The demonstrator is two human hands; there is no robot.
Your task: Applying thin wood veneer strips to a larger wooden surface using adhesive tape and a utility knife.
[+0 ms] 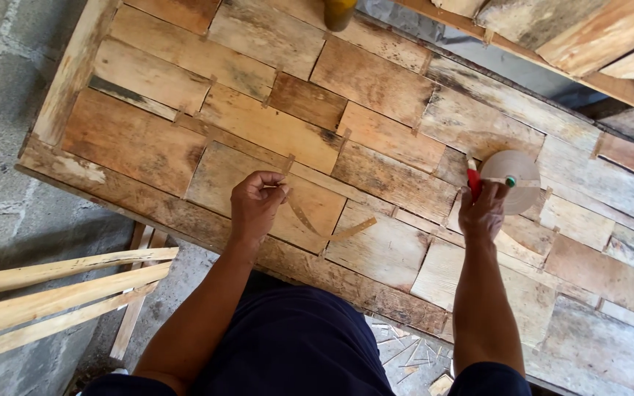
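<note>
My left hand (256,203) pinches one end of a thin curved strip of wood veneer (324,229) that lies across the patchwork wooden panel (376,81). My right hand (484,210) grips a red-handled tool (472,179) with a green tip and rests against a round roll of pale tape or veneer (516,180) standing on the panel. The two hands are about a forearm's length apart, both over the near part of the panel.
The panel of many brown boards rests on a wooden frame (75,73) over a concrete floor (1,183). Loose wooden slats (60,290) lie at the lower left. More boards (588,37) are stacked at the upper right. A yellow object (339,11) stands at the top edge.
</note>
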